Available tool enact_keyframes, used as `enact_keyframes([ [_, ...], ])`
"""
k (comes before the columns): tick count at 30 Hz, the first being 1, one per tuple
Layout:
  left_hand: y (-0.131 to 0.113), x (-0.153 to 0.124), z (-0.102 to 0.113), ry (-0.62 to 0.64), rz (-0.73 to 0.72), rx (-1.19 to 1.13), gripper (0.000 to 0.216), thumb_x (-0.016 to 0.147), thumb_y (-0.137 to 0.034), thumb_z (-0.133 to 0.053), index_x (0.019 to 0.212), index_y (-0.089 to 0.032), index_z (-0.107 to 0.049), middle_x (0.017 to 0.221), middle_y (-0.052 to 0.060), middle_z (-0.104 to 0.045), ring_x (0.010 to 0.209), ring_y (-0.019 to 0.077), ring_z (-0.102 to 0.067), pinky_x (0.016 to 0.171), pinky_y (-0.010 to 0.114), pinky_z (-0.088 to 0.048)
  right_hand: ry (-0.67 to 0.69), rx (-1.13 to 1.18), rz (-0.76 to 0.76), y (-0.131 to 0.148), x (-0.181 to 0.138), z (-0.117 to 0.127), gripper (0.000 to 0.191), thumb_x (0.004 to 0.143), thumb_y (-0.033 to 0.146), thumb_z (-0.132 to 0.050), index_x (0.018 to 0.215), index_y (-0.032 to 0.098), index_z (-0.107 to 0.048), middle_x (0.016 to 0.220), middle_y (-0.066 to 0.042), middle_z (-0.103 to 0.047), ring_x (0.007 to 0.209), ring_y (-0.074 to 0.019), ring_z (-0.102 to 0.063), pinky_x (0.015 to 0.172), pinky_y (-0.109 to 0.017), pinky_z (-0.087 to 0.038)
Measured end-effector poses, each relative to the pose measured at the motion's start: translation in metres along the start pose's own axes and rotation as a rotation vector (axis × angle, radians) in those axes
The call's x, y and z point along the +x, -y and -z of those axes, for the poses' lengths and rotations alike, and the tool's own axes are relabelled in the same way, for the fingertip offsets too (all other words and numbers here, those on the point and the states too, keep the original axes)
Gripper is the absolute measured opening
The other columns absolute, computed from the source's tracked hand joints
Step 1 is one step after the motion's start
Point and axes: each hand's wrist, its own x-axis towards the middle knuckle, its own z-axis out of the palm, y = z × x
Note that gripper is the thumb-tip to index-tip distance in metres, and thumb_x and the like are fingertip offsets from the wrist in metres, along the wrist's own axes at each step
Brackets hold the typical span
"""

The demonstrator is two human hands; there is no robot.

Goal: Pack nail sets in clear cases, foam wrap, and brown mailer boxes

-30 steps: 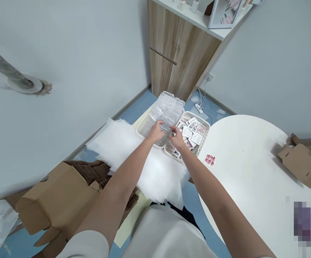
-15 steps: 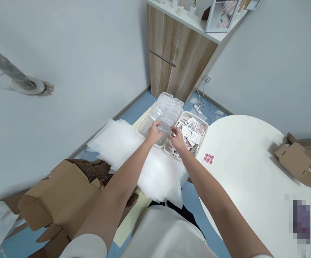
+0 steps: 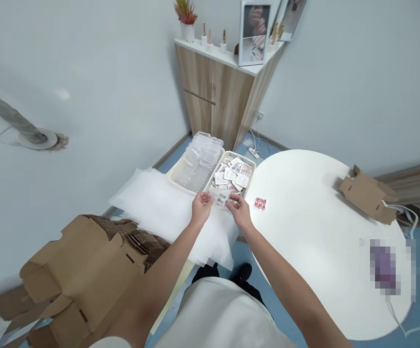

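Between my hands is a small clear plastic case (image 3: 219, 196); dark shapes show in or through it. My left hand (image 3: 201, 209) pinches its left end, and my right hand (image 3: 239, 211) has fingers closed at its right end. Just beyond them stands a white basket (image 3: 252, 167) heaped with cards of press-on nails (image 3: 230, 174). Left of it, another white basket (image 3: 173, 178) holds stacked clear plastic cases (image 3: 203, 151). A card of red press-on nails (image 3: 259, 204) lies on the round white table (image 3: 304, 193), right of my right hand.
Thin white sheets (image 3: 159, 195) are spread left of my hands. Flattened brown cardboard boxes (image 3: 82, 266) pile up at lower left. A folded cardboard box (image 3: 367, 195) and a blurred purple item (image 3: 384, 266) are on the table. A wooden cabinet (image 3: 217, 92) stands in the corner.
My hands have come back from above the basket of clear cases to nearer my body, with a clear case now held between them. The camera view has shifted too.
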Motion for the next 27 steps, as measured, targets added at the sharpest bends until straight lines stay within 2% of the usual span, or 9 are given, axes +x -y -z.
enact_keyframes([
  [4,0.0,-0.055,-0.02,0.155,0.062,-0.038,0.037,0.065,-0.032,-0.06,0.097,-0.015,-0.05,0.087,0.005,-0.058,0.08,0.0131,-0.057,0.073,0.026,-0.045,-0.026,0.046,-0.027,-0.006,-0.048,0.048,0.036,0.063,0.032,-0.061,0.095,0.02,-0.051,0.085,-0.003,-0.061,0.073,-0.0148,-0.059,0.066,-0.028,-0.046],
  [7,-0.003,-0.094,-0.041,0.315,0.131,-0.056,0.043,0.064,-0.035,-0.061,0.101,-0.017,-0.05,0.091,0.005,-0.058,0.078,0.0127,-0.058,0.069,0.026,-0.046,-0.059,0.107,-0.026,-0.011,-0.081,0.089,0.035,0.062,0.034,-0.063,0.092,0.02,-0.052,0.094,-0.005,-0.059,0.077,-0.0164,-0.059,0.069,-0.03,-0.047],
  [13,-0.008,-0.161,-0.103,0.578,0.221,-0.105,0.042,0.066,-0.041,-0.06,0.101,-0.02,-0.055,0.094,0.005,-0.059,0.073,0.0119,-0.058,0.068,0.027,-0.047,-0.193,0.224,-0.022,-0.025,-0.14,0.178,0.037,0.058,0.033,-0.067,0.09,0.02,-0.054,0.096,-0.007,-0.06,0.081,-0.0164,-0.059,0.076,-0.033,-0.046],
  [18,-0.003,-0.205,-0.151,0.728,0.243,-0.039,0.036,0.065,-0.042,-0.062,0.091,-0.017,-0.059,0.079,0.004,-0.061,0.067,0.0109,-0.057,0.066,0.025,-0.044,-0.237,0.274,-0.05,-0.044,-0.177,0.241,0.033,0.058,0.034,-0.068,0.084,0.018,-0.058,0.088,-0.006,-0.062,0.078,-0.0159,-0.058,0.076,-0.032,-0.046],
  [22,0.0,-0.232,-0.178,0.794,0.277,-0.032,0.031,0.062,-0.04,-0.064,0.081,-0.016,-0.059,0.071,0.001,-0.06,0.062,0.0098,-0.056,0.065,0.024,-0.043,-0.316,0.341,-0.062,-0.055,-0.197,0.273,0.032,0.056,0.033,-0.07,0.082,0.018,-0.059,0.085,-0.004,-0.062,0.078,-0.0156,-0.057,0.076,-0.031,-0.045],
  [27,0.003,-0.246,-0.199,0.819,0.309,-0.045,0.028,0.062,-0.038,-0.065,0.076,-0.015,-0.058,0.067,-0.001,-0.057,0.058,0.0078,-0.053,0.063,0.024,-0.042,-0.353,0.437,-0.088,-0.06,-0.216,0.288,0.032,0.058,0.035,-0.068,0.084,0.021,-0.055,0.093,-0.002,-0.058,0.077,-0.0146,-0.058,0.074,-0.031,-0.047],
])
